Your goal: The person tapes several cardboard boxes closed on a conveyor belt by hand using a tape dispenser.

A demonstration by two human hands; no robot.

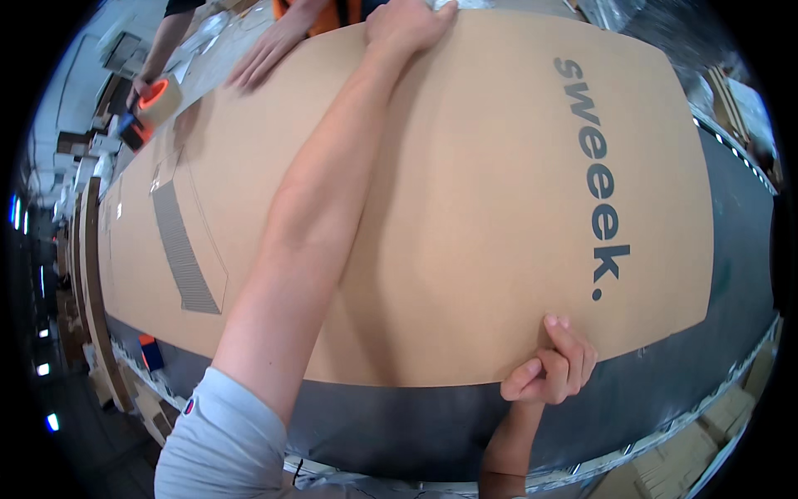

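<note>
A large brown cardboard box (474, 216) lies flat before me, dark printing near its right end. My left arm stretches across it, and my left hand (409, 27) is closed over its far edge; some of its fingertips are hidden there. Above the box's near edge, right of the middle, my right hand (555, 366) is curled, with its index finger partly raised. I see nothing in its fingers. At the left, a patch of bare corrugation (186, 249) shows where the cardboard's top layer is gone.
Across the box, a co-worker's hand (270, 51) rests near the far edge; their other hand holds a tape dispenser (150, 112). The dark tabletop (391, 424) shows along the near side. A small orange and blue object (151, 353) lies near-left. Flattened cardboard (677, 453) is lower right.
</note>
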